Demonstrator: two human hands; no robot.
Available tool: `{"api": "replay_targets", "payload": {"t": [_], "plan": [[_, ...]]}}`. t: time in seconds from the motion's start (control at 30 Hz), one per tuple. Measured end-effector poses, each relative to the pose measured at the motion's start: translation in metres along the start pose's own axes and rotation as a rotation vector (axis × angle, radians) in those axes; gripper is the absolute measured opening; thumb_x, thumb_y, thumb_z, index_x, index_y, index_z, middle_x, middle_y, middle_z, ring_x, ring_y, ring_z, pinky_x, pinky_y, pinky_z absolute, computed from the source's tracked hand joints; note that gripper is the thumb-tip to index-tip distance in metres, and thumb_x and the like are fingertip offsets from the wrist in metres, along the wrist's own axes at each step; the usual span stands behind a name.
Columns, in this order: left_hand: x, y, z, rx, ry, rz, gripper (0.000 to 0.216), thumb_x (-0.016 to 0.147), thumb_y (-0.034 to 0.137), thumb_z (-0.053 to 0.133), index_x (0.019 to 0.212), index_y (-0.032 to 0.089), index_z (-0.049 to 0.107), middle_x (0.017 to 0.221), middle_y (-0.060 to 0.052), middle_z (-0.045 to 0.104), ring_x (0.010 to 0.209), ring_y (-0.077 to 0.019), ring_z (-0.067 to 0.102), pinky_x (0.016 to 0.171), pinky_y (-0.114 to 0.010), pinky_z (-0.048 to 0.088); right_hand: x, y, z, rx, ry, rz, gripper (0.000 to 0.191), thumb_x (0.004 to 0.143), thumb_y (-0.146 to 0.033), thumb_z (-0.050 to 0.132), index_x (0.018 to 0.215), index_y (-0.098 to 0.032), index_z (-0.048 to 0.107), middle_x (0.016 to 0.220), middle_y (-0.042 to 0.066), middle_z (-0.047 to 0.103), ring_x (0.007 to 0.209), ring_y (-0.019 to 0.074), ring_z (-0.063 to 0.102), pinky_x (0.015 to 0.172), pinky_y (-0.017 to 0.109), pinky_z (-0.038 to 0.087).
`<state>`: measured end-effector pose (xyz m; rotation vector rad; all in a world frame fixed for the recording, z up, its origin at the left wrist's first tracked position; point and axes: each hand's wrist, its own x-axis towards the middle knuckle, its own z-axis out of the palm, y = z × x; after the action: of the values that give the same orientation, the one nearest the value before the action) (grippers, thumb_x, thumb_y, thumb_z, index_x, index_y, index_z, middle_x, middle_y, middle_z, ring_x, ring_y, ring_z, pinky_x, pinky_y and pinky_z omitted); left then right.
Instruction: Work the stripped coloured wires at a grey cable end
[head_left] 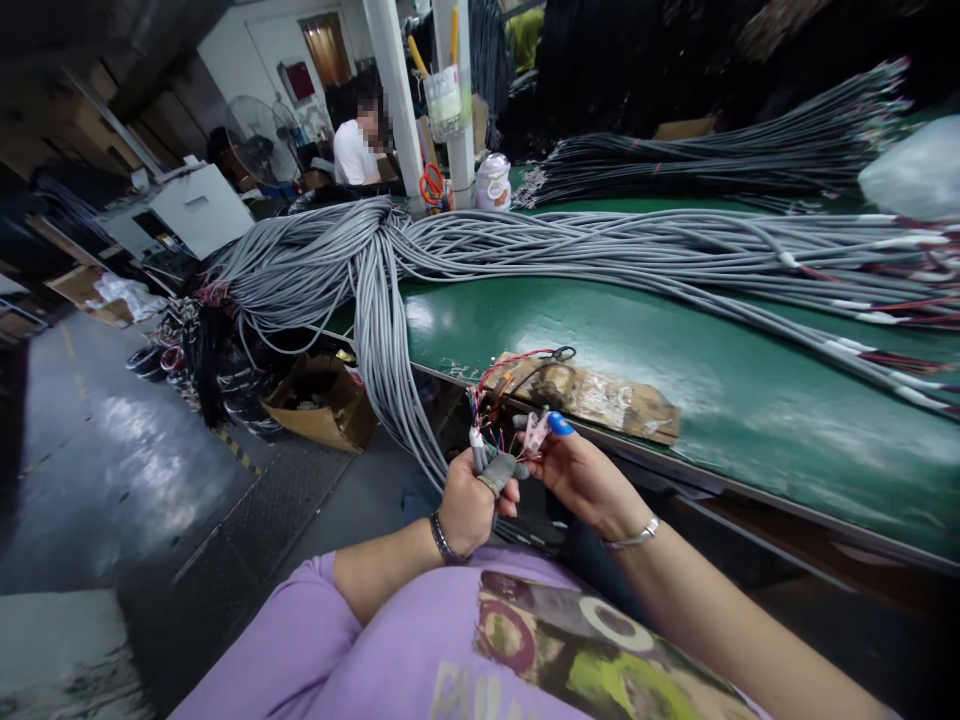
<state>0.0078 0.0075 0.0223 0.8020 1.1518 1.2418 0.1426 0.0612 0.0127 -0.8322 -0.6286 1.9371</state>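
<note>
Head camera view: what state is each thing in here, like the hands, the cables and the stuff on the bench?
Left hand: closed around a cable end, its coloured wires splayed out.
Right hand: pinching the thin wires, blue cap on one fingertip.
Grey cables: heaped along the green bench, draping over its edge.
Cardboard piece: lying flat at the bench edge.
Cardboard box: open, on the floor.
Fan: too blurred to tell whether it is running.

Both forearms are angling inward; the left hand (471, 503) is clenching, the right hand (577, 470) is pinching with fingertips.
</note>
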Motion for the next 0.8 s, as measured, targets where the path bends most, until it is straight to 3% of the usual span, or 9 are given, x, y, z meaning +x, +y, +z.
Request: {"api": "replay_targets", "payload": {"t": [0.27,0.8], "plan": [[0.008,-0.002,0.008,0.015,0.015,-0.002,0.035,0.071,0.048,0.068,0.073,0.015,0.055,0.050,0.003,0.056,0.034,-0.0053,0.044,0.033,-0.016,0.031,0.007,0.003,-0.001,0.157,0.013,0.031,0.031,0.072,-0.050,0.074,0.074,-0.020,0.071,0.070,0.000,0.068,0.060,0.0127,0.056,0.058,0.025,0.048],[0.008,-0.005,0.006,0.046,-0.019,-0.020,0.037,0.070,0.048,0.070,0.072,0.013,0.059,0.049,0.003,0.055,0.033,-0.0050,0.043,0.032,-0.016,0.031,0.007,0.007,0.003,0.084,-0.012,-0.070,0.035,0.073,-0.057,0.070,0.074,-0.021,0.070,0.069,0.002,0.069,0.064,0.0172,0.060,0.062,0.030,0.049]]}}
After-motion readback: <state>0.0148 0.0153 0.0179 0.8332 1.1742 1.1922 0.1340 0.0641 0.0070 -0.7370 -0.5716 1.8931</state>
